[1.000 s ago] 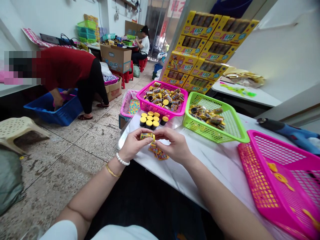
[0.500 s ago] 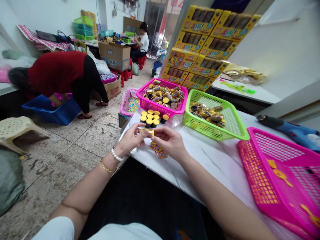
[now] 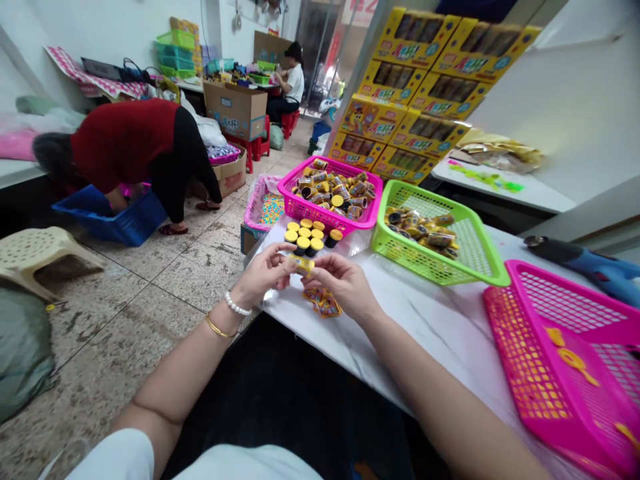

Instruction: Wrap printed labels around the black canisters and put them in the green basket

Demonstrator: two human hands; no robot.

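Note:
Between my two hands is a small yellow-capped tube (image 3: pixel 303 264) lying on its side. My left hand (image 3: pixel 265 275) pinches its left end, and the fingers of my right hand (image 3: pixel 345 283) close on its right end. Just beyond my fingers stands a cluster of upright black tubes with yellow caps (image 3: pixel 302 243). Several small printed packets (image 3: pixel 325 303) lie on the white table below my right hand. Behind the cluster, a pink basket (image 3: pixel 320 220) holds a heap of the same tubes. A green basket (image 3: pixel 425 267) to its right holds more of them.
Yellow display boxes (image 3: pixel 390 123) are stacked behind the baskets. At right are a pink basket (image 3: pixel 540 393) with yellow plastic pieces and a blue heat gun (image 3: pixel 590 263). A person in red (image 3: pixel 125 137) bends over a blue bin (image 3: pixel 120 223); another person (image 3: pixel 295 83) sits farther back.
My view has shifted slightly, so the scene sits a little farther right. The tube in my hands has turned slightly, showing more of its yellow label.

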